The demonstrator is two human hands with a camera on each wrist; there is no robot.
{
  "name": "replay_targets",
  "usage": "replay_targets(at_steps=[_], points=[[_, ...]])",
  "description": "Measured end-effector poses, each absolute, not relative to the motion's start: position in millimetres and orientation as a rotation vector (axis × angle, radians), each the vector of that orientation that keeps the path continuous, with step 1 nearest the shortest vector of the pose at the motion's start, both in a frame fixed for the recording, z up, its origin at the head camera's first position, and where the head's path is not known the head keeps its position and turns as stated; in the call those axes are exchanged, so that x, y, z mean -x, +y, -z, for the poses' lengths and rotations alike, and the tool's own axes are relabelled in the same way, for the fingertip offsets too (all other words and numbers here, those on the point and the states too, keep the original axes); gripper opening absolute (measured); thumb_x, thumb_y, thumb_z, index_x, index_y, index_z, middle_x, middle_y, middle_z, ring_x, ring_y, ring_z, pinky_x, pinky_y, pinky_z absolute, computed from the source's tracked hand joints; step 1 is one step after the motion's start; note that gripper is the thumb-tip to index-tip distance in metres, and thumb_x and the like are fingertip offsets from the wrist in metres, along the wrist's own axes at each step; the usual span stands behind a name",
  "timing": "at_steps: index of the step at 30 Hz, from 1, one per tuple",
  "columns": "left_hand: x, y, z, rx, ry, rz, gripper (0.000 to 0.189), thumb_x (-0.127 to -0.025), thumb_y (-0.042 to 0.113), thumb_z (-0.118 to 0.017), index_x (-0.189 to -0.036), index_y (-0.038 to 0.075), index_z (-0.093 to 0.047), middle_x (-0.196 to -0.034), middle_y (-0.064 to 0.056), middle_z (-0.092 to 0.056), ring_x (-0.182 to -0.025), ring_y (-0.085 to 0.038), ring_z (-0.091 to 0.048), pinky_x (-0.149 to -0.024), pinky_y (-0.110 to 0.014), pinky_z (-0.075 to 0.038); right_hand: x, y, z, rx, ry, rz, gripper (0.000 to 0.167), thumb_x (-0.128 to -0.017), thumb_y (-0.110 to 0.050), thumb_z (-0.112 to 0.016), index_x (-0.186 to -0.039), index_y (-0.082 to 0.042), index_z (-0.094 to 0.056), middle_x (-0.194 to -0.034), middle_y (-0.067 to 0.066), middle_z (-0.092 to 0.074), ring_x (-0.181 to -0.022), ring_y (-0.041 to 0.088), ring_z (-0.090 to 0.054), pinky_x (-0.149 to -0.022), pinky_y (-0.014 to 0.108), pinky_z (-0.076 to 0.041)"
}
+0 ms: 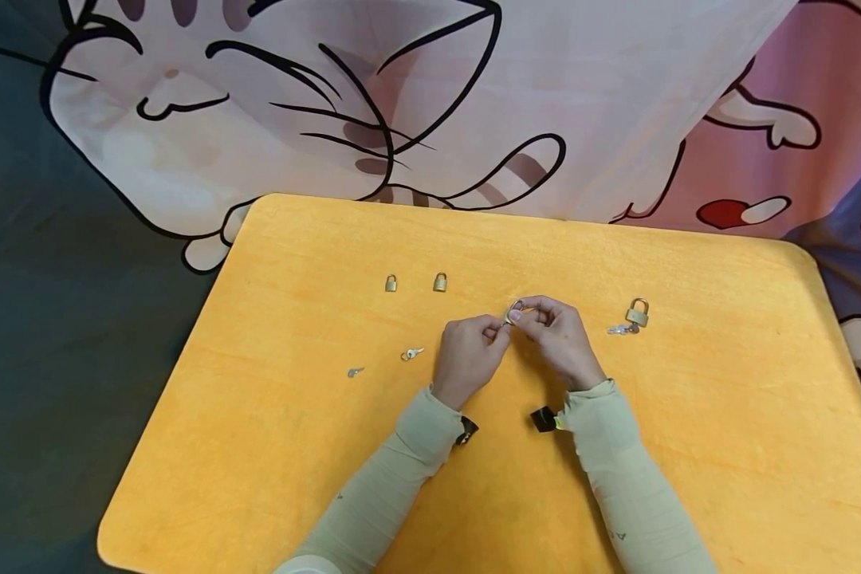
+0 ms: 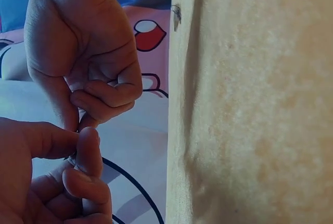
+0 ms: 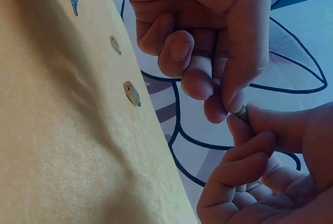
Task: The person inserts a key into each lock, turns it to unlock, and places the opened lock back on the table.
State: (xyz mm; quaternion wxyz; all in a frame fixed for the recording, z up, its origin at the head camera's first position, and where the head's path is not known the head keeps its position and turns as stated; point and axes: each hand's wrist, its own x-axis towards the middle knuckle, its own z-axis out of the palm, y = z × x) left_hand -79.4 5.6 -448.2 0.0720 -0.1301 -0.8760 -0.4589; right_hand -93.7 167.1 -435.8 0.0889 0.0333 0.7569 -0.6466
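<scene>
Over the middle of the table, my right hand [image 1: 556,339] pinches a small brass padlock [image 1: 509,316], its shackle showing above the fingertips. Close against it, my left hand [image 1: 469,359] pinches a small metal key, mostly hidden by the fingers, at the lock's lower end. In the right wrist view the fingertips of both hands meet, and a bit of the padlock [image 3: 242,112] shows between them. The left wrist view also has the left hand [image 2: 52,177] with thumb and forefinger pressed together, below the right hand [image 2: 83,52].
Two small brass padlocks [image 1: 391,284] [image 1: 440,282] stand at the back left of the yellow table [image 1: 258,462]. Nearer lie a ringed key [image 1: 412,354] and a smaller key [image 1: 355,372]. A larger padlock [image 1: 638,314] with keys [image 1: 620,328] beside it lies to the right.
</scene>
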Motion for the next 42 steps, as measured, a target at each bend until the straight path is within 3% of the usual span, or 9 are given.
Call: replay_targets(at_steps=[7,13,23,27,31,35,42], points=[[80,5,446,0.337,-2.653,1.590,0.018,-0.097,0.015,-0.068,-0.089,0.004,-0.079,-0.067,0.007,-0.067,-0.048,-0.001,-0.051,-0.049,-0.018,-0.042,94,169,436,-0.069,2.230,1.937,0.023,-0.097,-0.010,-0.068,-0.113,0.007,-0.068,-0.085,0.017,-0.067,-0.072,0.019,-0.056,-0.063,0.026,-0.046],[81,4,445,0.297,-2.690,1.780,0.023,-0.100,0.018,-0.064,-0.091,0.003,-0.078,-0.068,0.006,-0.069,-0.043,-0.007,-0.042,-0.043,-0.021,-0.032,94,170,435,-0.060,2.251,1.925,0.022,-0.097,-0.012,-0.068,-0.112,0.004,-0.069,-0.086,0.025,-0.065,-0.068,0.019,-0.052,-0.059,0.027,-0.043],[86,-3,446,0.305,-2.805,1.897,0.031,-0.106,0.023,-0.054,-0.095,0.005,-0.077,-0.076,0.008,-0.070,-0.050,-0.012,-0.036,-0.053,-0.025,-0.033,95,173,436,-0.105,2.252,1.905,0.026,-0.097,-0.015,-0.068,-0.115,0.004,-0.068,-0.087,0.020,-0.066,-0.073,0.020,-0.055,-0.064,0.028,-0.047],[86,-5,445,0.337,-2.855,1.818,0.030,-0.106,0.024,-0.054,-0.100,0.006,-0.077,-0.079,0.009,-0.071,-0.059,-0.008,-0.052,-0.059,-0.024,-0.042,93,181,436,-0.150,2.280,1.881,0.032,-0.098,-0.018,-0.069,-0.119,0.005,-0.067,-0.083,0.015,-0.065,-0.071,0.018,-0.053,-0.063,0.026,-0.046],[86,-8,443,0.366,-2.887,1.734,0.027,-0.105,0.024,-0.056,-0.107,0.006,-0.076,-0.079,0.008,-0.071,-0.077,-0.012,-0.068,-0.068,-0.024,-0.049,88,194,436,-0.183,2.350,1.794,0.038,-0.098,-0.025,-0.069,-0.124,0.002,-0.065,-0.073,0.011,-0.058,-0.063,0.015,-0.048,-0.056,0.024,-0.041],[85,-14,440,0.379,-2.906,1.692,0.028,-0.105,0.025,-0.056,-0.110,0.005,-0.075,-0.082,0.005,-0.072,-0.080,-0.016,-0.070,-0.066,-0.026,-0.050,85,210,438,-0.205,2.425,1.702,0.038,-0.098,-0.028,-0.068,-0.126,-0.002,-0.065,-0.073,0.014,-0.060,-0.060,0.014,-0.047,-0.054,0.025,-0.039],[82,-30,439,0.382,-2.958,1.592,0.024,-0.103,0.024,-0.059,-0.108,0.006,-0.075,-0.085,0.005,-0.072,-0.071,-0.006,-0.063,-0.065,-0.027,-0.051,81,227,441,-0.182,2.633,1.507,0.033,-0.096,-0.028,-0.070,-0.118,-0.003,-0.069,-0.079,0.017,-0.067,-0.056,0.009,-0.051,-0.050,0.025,-0.043]])
